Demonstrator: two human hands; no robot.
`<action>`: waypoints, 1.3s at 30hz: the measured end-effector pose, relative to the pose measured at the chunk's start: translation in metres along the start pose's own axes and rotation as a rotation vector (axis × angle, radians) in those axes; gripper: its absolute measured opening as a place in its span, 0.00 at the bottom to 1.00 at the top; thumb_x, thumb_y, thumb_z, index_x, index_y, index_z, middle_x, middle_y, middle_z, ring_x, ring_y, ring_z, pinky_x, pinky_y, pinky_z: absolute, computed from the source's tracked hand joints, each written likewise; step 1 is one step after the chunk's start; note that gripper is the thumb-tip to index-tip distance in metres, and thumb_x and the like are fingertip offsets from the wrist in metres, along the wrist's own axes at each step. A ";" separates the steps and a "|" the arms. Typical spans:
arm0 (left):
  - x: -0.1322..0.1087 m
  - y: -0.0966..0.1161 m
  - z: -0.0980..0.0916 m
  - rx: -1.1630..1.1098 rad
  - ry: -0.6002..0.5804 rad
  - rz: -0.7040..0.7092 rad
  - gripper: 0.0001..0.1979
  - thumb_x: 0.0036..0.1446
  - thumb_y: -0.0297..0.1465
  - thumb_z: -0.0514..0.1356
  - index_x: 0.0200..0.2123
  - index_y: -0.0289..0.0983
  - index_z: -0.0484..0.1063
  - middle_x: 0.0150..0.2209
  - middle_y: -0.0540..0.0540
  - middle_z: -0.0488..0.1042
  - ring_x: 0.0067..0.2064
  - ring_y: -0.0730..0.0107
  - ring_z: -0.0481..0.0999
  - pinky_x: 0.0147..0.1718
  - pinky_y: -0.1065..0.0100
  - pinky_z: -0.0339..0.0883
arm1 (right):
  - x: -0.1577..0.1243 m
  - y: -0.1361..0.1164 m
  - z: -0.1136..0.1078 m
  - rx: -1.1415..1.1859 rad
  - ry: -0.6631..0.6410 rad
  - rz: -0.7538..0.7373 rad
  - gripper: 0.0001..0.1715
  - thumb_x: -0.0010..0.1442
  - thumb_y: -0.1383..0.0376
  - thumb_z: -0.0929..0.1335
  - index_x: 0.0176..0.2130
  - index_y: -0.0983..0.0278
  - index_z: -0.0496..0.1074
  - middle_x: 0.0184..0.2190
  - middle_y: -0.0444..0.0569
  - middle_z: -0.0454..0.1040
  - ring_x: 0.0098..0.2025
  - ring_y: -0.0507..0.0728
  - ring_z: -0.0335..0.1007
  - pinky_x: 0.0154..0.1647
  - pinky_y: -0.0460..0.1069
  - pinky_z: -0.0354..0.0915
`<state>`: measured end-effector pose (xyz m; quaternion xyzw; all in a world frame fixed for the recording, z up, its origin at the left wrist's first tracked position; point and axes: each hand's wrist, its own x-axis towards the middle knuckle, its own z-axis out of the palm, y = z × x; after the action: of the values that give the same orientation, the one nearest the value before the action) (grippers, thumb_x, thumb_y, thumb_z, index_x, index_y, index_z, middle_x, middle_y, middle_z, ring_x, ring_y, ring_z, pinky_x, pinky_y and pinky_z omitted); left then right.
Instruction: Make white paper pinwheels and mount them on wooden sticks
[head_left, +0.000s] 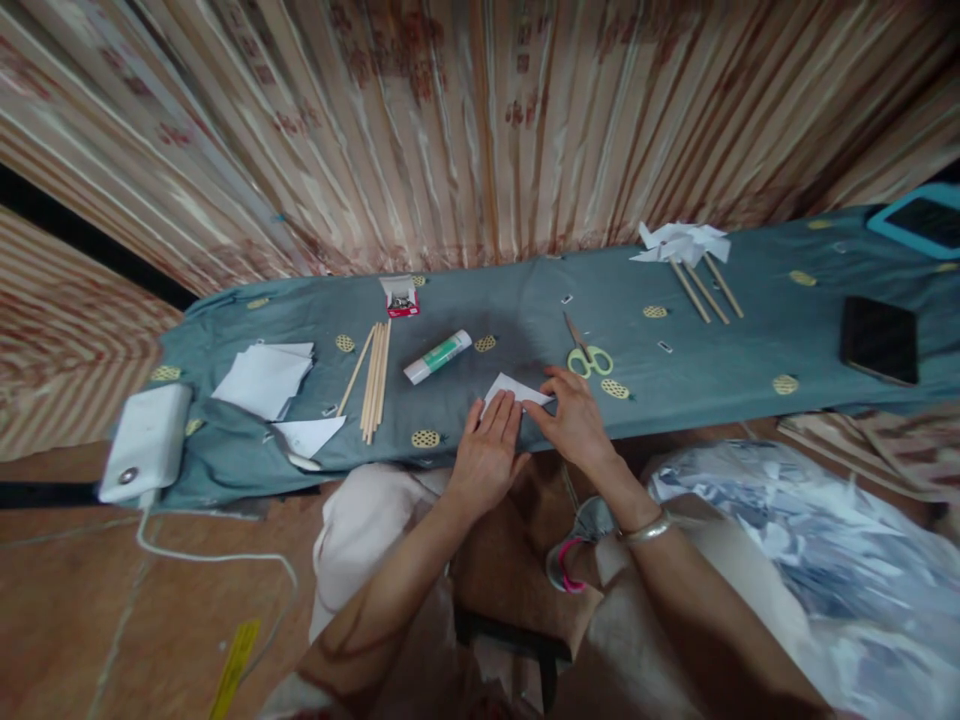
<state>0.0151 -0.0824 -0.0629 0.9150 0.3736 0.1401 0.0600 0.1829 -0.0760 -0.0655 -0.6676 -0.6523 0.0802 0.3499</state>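
A folded piece of white paper (504,383) lies at the front edge of the cloth-covered table. My left hand (491,445) rests flat on it with fingers stretched out. At the paper's right corner, my right hand (574,415) has its thumb and fingers closed on the edge. Just beyond that hand lie scissors (589,358) with light green handles. A glue stick (437,357) is on its side to the left of the paper. Several wooden sticks (375,385) lie farther left, below a small red box (401,297) with metal bits in it.
White paper sheets (262,380) and a white power bank (146,440) with a cable are at the left. Paper pinwheels (684,243) on sticks lie at the back right. Farther right are a black phone-like object (879,340) and a blue-framed tablet (919,220). A plastic bag (810,540) bulges below the table.
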 end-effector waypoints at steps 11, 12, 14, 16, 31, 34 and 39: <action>-0.026 -0.006 -0.014 0.058 -0.036 -0.088 0.32 0.59 0.32 0.57 0.64 0.28 0.53 0.66 0.34 0.55 0.68 0.55 0.51 0.65 0.47 0.44 | 0.000 -0.004 0.002 -0.029 -0.008 0.000 0.16 0.54 0.54 0.70 0.33 0.65 0.69 0.50 0.63 0.70 0.56 0.68 0.62 0.57 0.62 0.59; -0.026 -0.006 -0.014 0.060 -0.036 -0.090 0.32 0.59 0.32 0.57 0.64 0.29 0.53 0.66 0.34 0.55 0.68 0.55 0.51 0.65 0.48 0.44 | 0.000 -0.005 0.003 -0.036 -0.008 0.000 0.17 0.54 0.54 0.70 0.34 0.65 0.69 0.50 0.63 0.70 0.56 0.68 0.62 0.57 0.62 0.59; -0.026 -0.006 -0.014 0.064 -0.036 -0.090 0.32 0.59 0.32 0.57 0.64 0.29 0.53 0.66 0.34 0.55 0.68 0.55 0.52 0.65 0.48 0.44 | 0.000 -0.006 0.003 -0.048 -0.008 -0.002 0.16 0.55 0.54 0.70 0.34 0.65 0.69 0.51 0.64 0.70 0.56 0.68 0.62 0.57 0.61 0.59; -0.027 -0.007 -0.016 0.067 -0.042 -0.088 0.31 0.59 0.32 0.57 0.64 0.30 0.54 0.66 0.35 0.56 0.68 0.55 0.53 0.64 0.49 0.45 | -0.001 -0.005 0.002 -0.053 -0.008 -0.008 0.14 0.56 0.56 0.69 0.35 0.65 0.69 0.51 0.64 0.70 0.56 0.67 0.62 0.58 0.61 0.58; -0.054 -0.027 -0.034 0.130 -0.068 -0.096 0.28 0.58 0.30 0.57 0.60 0.27 0.60 0.64 0.33 0.60 0.65 0.52 0.58 0.63 0.48 0.51 | -0.007 0.015 -0.003 -0.008 0.048 -0.021 0.08 0.59 0.69 0.61 0.33 0.64 0.69 0.47 0.63 0.72 0.56 0.65 0.63 0.59 0.61 0.57; -0.056 -0.026 -0.034 0.134 -0.068 -0.103 0.28 0.58 0.30 0.57 0.60 0.27 0.60 0.64 0.33 0.60 0.65 0.52 0.58 0.63 0.48 0.51 | -0.006 0.017 -0.004 0.006 0.037 -0.006 0.09 0.59 0.69 0.60 0.34 0.64 0.70 0.48 0.63 0.72 0.55 0.65 0.64 0.59 0.61 0.58; -0.056 -0.023 -0.032 0.119 -0.040 -0.131 0.27 0.58 0.29 0.57 0.61 0.27 0.59 0.64 0.32 0.60 0.66 0.52 0.57 0.63 0.48 0.51 | -0.005 0.018 -0.008 0.020 0.029 -0.001 0.15 0.61 0.67 0.58 0.38 0.65 0.72 0.48 0.62 0.73 0.54 0.64 0.66 0.59 0.61 0.58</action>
<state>-0.0482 -0.1055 -0.0492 0.8931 0.4391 0.0954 0.0220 0.2014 -0.0821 -0.0717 -0.6646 -0.6468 0.0770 0.3661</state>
